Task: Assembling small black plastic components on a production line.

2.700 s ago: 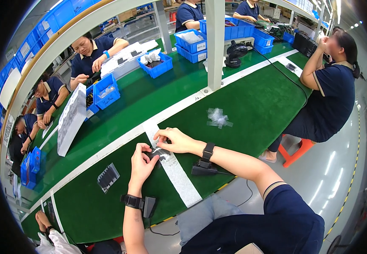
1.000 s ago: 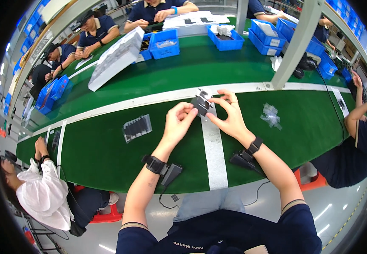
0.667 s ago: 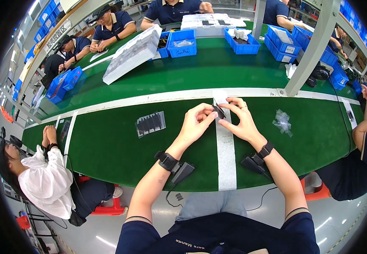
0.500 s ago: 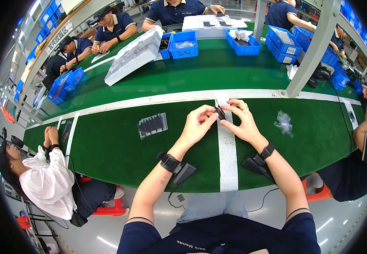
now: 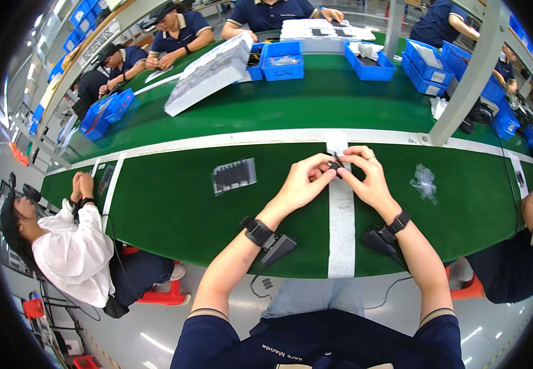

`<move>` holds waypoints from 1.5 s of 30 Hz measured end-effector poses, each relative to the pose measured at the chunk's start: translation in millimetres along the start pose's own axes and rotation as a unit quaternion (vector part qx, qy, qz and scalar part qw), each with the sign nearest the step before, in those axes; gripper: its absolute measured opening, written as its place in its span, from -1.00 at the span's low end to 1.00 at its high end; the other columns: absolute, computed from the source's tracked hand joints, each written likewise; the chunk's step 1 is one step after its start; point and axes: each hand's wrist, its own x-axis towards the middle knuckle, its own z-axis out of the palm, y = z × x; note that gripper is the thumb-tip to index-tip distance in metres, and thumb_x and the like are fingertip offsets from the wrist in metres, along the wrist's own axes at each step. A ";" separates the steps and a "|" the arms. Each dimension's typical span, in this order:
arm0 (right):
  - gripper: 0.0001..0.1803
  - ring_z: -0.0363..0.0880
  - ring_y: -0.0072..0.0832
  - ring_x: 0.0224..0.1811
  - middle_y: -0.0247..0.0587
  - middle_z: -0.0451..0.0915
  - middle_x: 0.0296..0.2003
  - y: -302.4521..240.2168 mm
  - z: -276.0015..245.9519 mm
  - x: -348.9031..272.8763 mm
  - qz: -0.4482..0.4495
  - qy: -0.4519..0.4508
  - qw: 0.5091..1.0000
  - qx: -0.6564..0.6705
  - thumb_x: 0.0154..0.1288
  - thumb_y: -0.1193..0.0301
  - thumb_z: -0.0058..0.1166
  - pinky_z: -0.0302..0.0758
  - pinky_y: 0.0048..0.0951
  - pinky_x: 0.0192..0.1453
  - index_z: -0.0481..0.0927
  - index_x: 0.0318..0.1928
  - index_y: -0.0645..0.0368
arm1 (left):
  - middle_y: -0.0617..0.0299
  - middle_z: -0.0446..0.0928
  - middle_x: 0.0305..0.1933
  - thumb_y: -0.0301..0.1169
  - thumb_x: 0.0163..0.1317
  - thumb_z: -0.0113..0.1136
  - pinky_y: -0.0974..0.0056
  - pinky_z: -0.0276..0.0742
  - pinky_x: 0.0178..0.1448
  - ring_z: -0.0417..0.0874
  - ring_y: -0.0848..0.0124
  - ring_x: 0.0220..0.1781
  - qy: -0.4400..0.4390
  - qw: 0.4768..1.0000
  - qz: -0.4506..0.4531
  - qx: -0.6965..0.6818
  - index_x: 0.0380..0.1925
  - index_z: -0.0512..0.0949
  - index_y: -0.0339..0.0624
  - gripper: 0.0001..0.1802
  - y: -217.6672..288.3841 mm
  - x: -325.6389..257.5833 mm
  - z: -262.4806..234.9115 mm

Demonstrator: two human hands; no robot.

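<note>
A small dark piece [image 5: 335, 164] is pinched between both hands, above the white strip [image 5: 341, 227] that crosses the green table. My left hand [image 5: 306, 180] grips its left side with thumb and forefinger. My right hand [image 5: 368, 178] has thumb and fingers at its right side; a ring shows on one finger. The fingertips cover much of the piece, so its exact kind cannot be made out. On the table left of my hands lies a clear sheet with dark strips [image 5: 234, 176]. Crumpled clear film pieces [image 5: 425, 183] lie to the right.
Black wrist devices with cables, the left one [image 5: 272, 243] among them, rest by my forearms. Beyond a white divider [image 5: 217, 141] stand blue bins [image 5: 283, 64] and a tilted white foam tray [image 5: 208, 77]. A metal post [image 5: 469, 80] rises at right. Co-workers sit around.
The whole view has shifted slightly, so the table appears moved to the right. My hands stay together, and the dark piece has been turned a little between the fingertips.
</note>
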 end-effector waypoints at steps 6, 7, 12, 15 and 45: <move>-0.75 0.40 -0.28 -0.08 -0.17 0.46 -0.18 -0.8 0.0 -1.9 0.004 0.001 1.000 0.010 0.01 0.43 0.20 0.35 -0.33 0.01 0.58 -0.23 0.18 | 0.35 0.47 -0.35 -0.52 0.21 0.07 0.53 0.38 -0.36 0.43 0.69 -0.40 -0.032 0.999 -0.009 0.016 -0.08 0.40 -0.26 -0.74 -1.2 -3.2 -1.5; -0.75 0.40 -0.28 -0.08 -0.17 0.46 -0.18 -1.0 -0.4 -1.3 0.005 -0.001 1.000 0.012 0.01 0.43 0.20 0.35 -0.33 0.01 0.58 -0.23 0.18 | 0.35 0.47 -0.35 -0.52 0.21 0.07 0.53 0.38 -0.36 0.43 0.69 -0.40 -0.031 0.999 -0.011 0.015 -0.08 0.40 -0.26 -0.74 -1.2 -2.5 -1.3; -0.77 0.43 -0.27 -0.09 -0.14 0.47 -0.22 -7.1 -3.9 5.6 0.014 0.017 1.000 0.007 0.07 0.46 0.14 0.35 -0.34 0.02 0.59 -0.21 0.19 | 0.36 0.45 -0.39 -0.54 0.20 0.07 0.54 0.36 -0.38 0.41 0.70 -0.43 -0.041 0.998 -0.013 0.035 -0.09 0.39 -0.26 -0.74 9.6 0.8 -3.0; -0.78 0.43 -0.29 -0.08 -0.16 0.47 -0.21 -2.6 0.8 -0.4 0.031 0.022 0.999 0.019 0.07 0.46 0.14 0.34 -0.34 0.04 0.59 -0.21 0.20 | 0.36 0.44 -0.41 -0.54 0.20 0.06 0.54 0.34 -0.38 0.39 0.70 -0.45 -0.038 0.999 0.004 0.030 -0.06 0.39 -0.26 -0.72 1.4 -4.2 -2.4; -0.71 0.47 -0.30 -0.10 -0.17 0.48 -0.20 -6.5 -1.3 0.8 -0.016 -0.010 1.000 0.023 -0.07 0.51 0.23 0.41 -0.36 -0.02 0.57 -0.24 0.19 | 0.17 0.54 -0.20 -0.38 0.15 0.21 0.35 0.48 -0.02 0.58 0.47 -0.15 0.000 0.999 0.040 -0.002 -0.18 0.44 -0.28 -0.71 13.6 -4.0 0.8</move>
